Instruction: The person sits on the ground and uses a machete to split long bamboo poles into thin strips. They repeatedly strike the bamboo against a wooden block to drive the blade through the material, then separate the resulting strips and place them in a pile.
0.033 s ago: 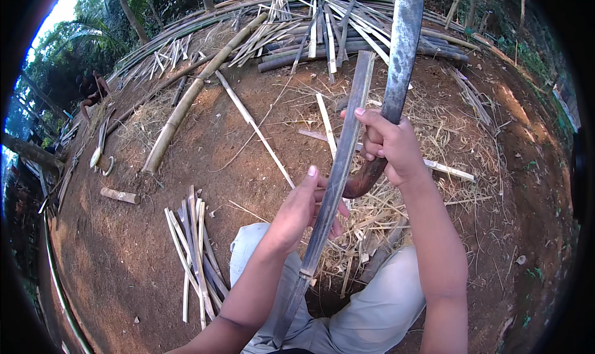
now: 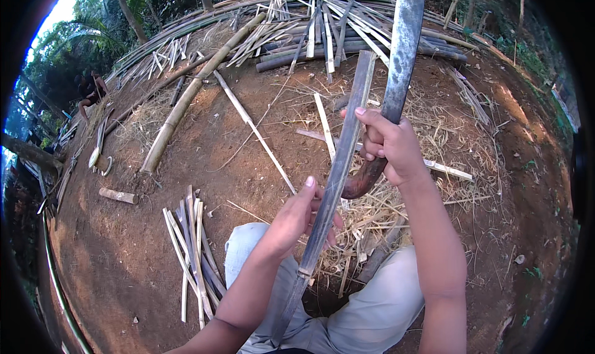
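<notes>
Left hand (image 2: 296, 221) cupped around the middle of a long dark bamboo strip (image 2: 338, 168), thumb up along its near edge, fingers curled behind and pressing it. Strip slanting from between the knees up and away past the right fingers, top end just beyond them. Right hand (image 2: 389, 144) closed tight on the curved wooden handle of a machete (image 2: 401, 50), knuckles just right of the strip, blade rising straight up from the fist, beside the strip's upper part; whether touching it, cannot tell.

Below and behind both hands, light-trousered knees (image 2: 384, 304) and a litter of pale shavings (image 2: 365, 218). Left of the left fingers, well apart, a bundle of split slats (image 2: 193, 249) lying on bare earth. Beyond the fingertips, a loose pale slat (image 2: 254, 131) and a thick bamboo pole (image 2: 186, 100) slanting away. Farther off, a heap of long bamboo lengths (image 2: 334, 26) across the top. Short cut piece (image 2: 118, 196) far left.
</notes>
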Tool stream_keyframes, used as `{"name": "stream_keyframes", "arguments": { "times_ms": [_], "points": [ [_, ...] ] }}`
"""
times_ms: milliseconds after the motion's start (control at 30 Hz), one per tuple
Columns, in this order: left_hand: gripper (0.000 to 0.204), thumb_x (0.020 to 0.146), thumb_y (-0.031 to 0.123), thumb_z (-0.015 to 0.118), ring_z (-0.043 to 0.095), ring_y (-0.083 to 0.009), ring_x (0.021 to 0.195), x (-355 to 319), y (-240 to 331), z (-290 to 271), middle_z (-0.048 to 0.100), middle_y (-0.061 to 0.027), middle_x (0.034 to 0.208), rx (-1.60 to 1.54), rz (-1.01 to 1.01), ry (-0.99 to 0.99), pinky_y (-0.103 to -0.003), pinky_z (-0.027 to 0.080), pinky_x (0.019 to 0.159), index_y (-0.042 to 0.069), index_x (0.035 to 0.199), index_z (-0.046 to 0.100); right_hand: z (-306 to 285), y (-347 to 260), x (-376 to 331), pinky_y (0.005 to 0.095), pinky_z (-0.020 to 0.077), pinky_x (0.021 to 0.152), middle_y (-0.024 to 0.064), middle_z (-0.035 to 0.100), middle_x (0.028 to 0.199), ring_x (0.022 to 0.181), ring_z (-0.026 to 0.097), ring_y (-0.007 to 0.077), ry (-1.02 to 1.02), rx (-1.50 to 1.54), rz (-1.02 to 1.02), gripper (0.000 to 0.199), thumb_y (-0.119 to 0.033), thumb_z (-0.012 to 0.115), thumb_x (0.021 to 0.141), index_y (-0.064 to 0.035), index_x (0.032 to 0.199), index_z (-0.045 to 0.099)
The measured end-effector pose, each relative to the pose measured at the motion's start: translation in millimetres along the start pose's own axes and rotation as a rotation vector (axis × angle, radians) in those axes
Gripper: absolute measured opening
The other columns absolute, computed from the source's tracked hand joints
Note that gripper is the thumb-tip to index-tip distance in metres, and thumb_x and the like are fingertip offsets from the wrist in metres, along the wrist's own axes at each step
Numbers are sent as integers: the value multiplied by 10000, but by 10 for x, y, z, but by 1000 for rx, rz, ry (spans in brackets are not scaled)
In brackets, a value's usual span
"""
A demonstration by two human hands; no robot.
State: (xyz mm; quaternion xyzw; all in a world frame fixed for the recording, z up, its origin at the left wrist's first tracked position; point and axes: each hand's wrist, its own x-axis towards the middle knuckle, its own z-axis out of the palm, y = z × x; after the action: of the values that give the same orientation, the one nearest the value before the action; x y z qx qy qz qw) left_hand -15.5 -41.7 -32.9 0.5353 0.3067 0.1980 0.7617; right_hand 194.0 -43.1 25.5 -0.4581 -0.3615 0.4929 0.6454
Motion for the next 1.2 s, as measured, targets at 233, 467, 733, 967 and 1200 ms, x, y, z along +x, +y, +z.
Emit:
{"name": "stream_keyframes", "arguments": {
  "times_ms": [233,467,733,967,1200],
  "points": [
    [522,1053,497,241,522,-173,490,-558,-822,-2,528,-84,704,-286,-248,-294,-293,452,470,42,1045,496,-440,121,-159,238,308,431,-69,397,503,412,368,54,206,-193,3,300,-298,704,903,-3,956,697],
    [352,1066,418,324,283,-50,443,-161,-324,240,348,20,644,-381,-202,-143,-206,248,382,102,1015,469,-586,209,-225,247,303,462,-53,417,500,449,403,66,397,-704,-137,452,-396,654,937,-48,657,585],
    [282,1071,369,337,418,-83,412,304,-76,371,542,-55,749,-424,81,-35,-218,346,371,126,1178,431,-402,326,-370,356,367,485,63,474,507,468,486,158,180,-1209,-299,328,-209,707,849,-8,648,542],
    [217,1064,309,349,405,-100,410,311,-333,287,503,-47,693,-607,17,-24,-226,332,386,124,1147,424,-441,633,-373,454,431,544,184,562,614,573,571,404,-50,-1445,-534,218,-72,708,708,-13,660,504],
    [128,1052,223,343,426,-90,437,271,-263,249,479,-33,656,-591,119,24,-241,343,391,138,1102,425,-344,713,-330,457,438,540,184,565,618,583,579,408,-97,-1387,-485,232,-68,723,700,-17,656,500]
  ]
}}
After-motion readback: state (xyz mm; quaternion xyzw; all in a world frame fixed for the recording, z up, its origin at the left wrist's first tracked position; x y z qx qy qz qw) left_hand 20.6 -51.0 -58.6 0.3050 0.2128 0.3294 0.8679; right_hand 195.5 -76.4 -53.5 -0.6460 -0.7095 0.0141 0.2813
